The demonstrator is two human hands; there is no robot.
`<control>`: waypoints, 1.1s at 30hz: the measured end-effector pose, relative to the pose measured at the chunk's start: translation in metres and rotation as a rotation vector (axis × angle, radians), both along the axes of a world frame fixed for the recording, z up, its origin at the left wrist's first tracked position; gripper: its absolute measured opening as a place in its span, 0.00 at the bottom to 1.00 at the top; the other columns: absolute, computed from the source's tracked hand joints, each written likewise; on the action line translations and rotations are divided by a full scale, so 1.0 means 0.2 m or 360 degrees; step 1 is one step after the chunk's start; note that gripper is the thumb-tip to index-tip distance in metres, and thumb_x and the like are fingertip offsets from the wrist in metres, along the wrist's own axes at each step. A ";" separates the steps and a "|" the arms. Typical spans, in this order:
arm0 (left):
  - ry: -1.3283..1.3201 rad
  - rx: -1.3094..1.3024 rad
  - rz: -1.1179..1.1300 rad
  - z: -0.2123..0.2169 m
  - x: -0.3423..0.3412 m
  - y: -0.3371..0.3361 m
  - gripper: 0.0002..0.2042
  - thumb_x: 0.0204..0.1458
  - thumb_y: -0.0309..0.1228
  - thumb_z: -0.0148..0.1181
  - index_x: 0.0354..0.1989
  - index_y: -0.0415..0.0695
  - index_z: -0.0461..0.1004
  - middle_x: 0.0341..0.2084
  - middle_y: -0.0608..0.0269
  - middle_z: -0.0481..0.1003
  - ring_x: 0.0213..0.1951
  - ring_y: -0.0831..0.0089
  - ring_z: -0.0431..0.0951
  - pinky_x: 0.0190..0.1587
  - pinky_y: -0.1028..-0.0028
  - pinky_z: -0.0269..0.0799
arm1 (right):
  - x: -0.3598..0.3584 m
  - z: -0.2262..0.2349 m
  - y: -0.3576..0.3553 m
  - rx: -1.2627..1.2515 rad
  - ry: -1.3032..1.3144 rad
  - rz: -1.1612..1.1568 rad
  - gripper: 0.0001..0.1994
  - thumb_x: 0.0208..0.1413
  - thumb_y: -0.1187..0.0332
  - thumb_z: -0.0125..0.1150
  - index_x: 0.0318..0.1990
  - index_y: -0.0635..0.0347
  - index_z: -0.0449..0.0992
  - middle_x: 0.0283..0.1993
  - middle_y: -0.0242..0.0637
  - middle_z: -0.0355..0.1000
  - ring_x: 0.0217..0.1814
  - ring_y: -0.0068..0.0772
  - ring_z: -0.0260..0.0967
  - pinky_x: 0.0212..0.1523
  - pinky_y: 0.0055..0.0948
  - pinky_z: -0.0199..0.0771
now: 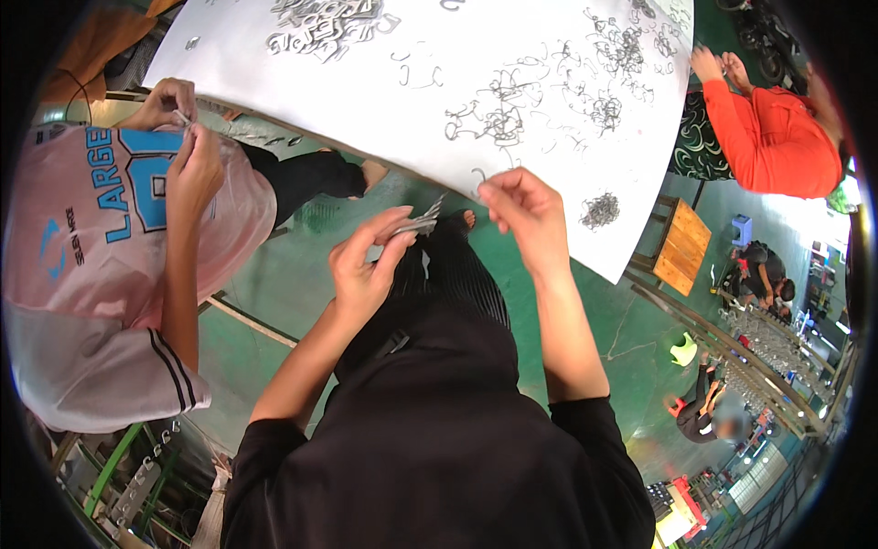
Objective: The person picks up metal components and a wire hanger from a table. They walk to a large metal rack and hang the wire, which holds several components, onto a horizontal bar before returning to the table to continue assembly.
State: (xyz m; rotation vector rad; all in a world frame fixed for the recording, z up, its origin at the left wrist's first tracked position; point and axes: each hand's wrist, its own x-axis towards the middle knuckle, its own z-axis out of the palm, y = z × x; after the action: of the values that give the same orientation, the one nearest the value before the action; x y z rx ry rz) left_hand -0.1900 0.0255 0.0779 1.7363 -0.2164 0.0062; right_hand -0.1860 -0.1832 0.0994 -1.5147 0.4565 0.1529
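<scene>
My left hand (364,265) is closed on a small bundle of thin grey metal pieces (422,222), pinched between thumb and fingers above my lap; their exact shape is blurred. At the table's near edge my right hand (528,212) pinches a small curved metal hook (479,174), its bent end showing past the fingertips. Beyond it, on the white tabletop (366,110), lies a loose spread of similar wire hooks (498,119). A tight dark heap of small metal parts (600,210) sits to the right of my right hand.
Flat metal buckles or frames (325,27) are piled at the table's far left. A person in a pink shirt (137,220) works at my left; another in an orange top (777,137) sits across at the right. A wooden stool (681,247) stands by the table's right corner.
</scene>
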 end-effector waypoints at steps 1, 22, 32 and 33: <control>-0.0027 0.0012 -0.0008 -0.01 0.00 0.01 0.09 0.47 0.17 0.62 0.39 0.36 0.76 0.31 0.59 0.80 0.29 0.78 0.79 0.34 0.80 0.74 | -0.05 0.03 0.06 0.0103 -0.0009 -0.0007 0.05 0.54 0.71 0.61 0.32 0.64 0.75 0.25 0.31 0.73 0.21 0.16 0.68 0.19 0.16 0.62; -0.0235 -0.0185 -0.0370 -0.14 0.13 -0.04 0.08 0.54 0.23 0.55 0.41 0.36 0.74 0.36 0.55 0.79 0.32 0.69 0.79 0.36 0.74 0.73 | -0.20 0.00 0.20 0.0082 -0.0461 -0.0097 0.04 0.56 0.77 0.58 0.34 0.70 0.73 0.32 0.39 0.75 0.32 0.23 0.74 0.34 0.20 0.75; -0.0584 0.1572 0.0248 -0.62 1.46 0.00 0.21 0.44 0.36 0.66 0.50 0.49 0.75 0.48 0.57 0.71 0.48 0.54 0.69 0.50 0.62 0.68 | -0.17 -0.05 0.10 -0.0424 -0.0872 0.0315 0.05 0.47 0.79 0.64 0.31 0.64 0.73 0.30 0.39 0.74 0.24 0.29 0.73 0.24 0.22 0.72; -0.0620 0.1661 0.0196 -0.64 1.53 0.01 0.22 0.43 0.36 0.67 0.49 0.50 0.75 0.47 0.58 0.72 0.48 0.54 0.69 0.50 0.62 0.68 | -0.17 -0.05 0.10 -0.0425 -0.0867 0.0341 0.06 0.47 0.79 0.65 0.31 0.63 0.73 0.30 0.39 0.74 0.24 0.29 0.73 0.23 0.22 0.71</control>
State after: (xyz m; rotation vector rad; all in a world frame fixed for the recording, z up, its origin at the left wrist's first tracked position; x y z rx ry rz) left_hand 0.1151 0.0265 -0.0493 2.7819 -0.4476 0.3842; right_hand -0.2196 -0.1632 0.0899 -1.7847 -0.1274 -0.1611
